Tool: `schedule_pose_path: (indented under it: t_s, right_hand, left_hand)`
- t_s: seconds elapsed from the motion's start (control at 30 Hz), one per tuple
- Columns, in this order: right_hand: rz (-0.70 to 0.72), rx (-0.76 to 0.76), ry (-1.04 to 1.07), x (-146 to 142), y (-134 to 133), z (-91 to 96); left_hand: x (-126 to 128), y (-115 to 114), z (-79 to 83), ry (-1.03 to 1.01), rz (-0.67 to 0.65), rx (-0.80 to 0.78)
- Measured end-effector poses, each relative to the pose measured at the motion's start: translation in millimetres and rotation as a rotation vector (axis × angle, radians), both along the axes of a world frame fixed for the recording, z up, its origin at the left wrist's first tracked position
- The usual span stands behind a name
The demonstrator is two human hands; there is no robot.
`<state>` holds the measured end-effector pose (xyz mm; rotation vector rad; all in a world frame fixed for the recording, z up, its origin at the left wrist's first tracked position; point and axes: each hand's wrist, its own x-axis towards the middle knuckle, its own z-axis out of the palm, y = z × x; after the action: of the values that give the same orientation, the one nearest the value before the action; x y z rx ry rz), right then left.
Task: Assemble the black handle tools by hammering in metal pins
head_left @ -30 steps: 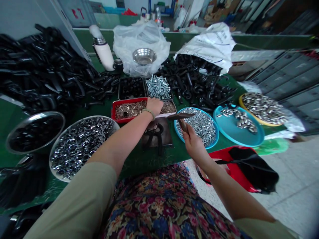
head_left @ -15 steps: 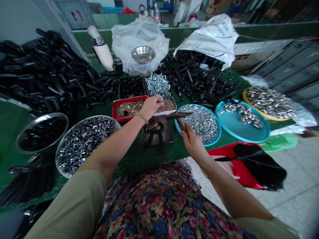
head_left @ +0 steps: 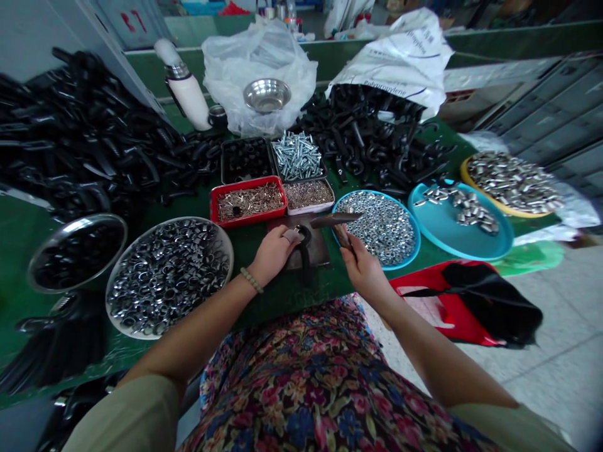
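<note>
The left hand (head_left: 272,255) is almost closed, and a small silver metal sleeve (head_left: 291,235) is held in its fingers, against the top of a black U-shaped metal shackle (head_left: 304,246). This shackle is placed on a dark metal plate (head_left: 319,254) near the middle of the frame, on the green table (head_left: 254,301). The right hand (head_left: 365,270) is closed around the handle of a hammer (head_left: 335,220), whose head is held just beside the sleeve, without touching it.

Directly behind the plate, a red tray (head_left: 247,220) with thin metal pins is seen. To the right, a blue tray (head_left: 400,263) of silver nuts (head_left: 377,227) lies near the right hand, and a teal tray (head_left: 455,245) of short silver sleeves is beyond it. At lower left, a wide steel basin (head_left: 188,221) of metal rings is placed, and a large heap of black metal parts (head_left: 85,138) lies at upper left.
</note>
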<state>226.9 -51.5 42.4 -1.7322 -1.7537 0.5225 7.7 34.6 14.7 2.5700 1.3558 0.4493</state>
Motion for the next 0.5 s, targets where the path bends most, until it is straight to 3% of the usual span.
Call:
schedule_pose_path:
  t_s: [0.27,0.4,0.5]
  right_hand:
    - [0.011,0.003,0.024,-1,-2,1.3]
    - [0.089,-0.031,0.000,-9,-2,6.3]
    - [0.176,-0.036,-0.030,-17,-2,14.6]
  left_hand:
    - [-7,-16,11.3,0.226,-0.174,0.107]
    - [-11,-25,12.2,0.137,-0.121,0.031]
    - [-20,-44,14.9,-0.003,-0.011,-0.015]
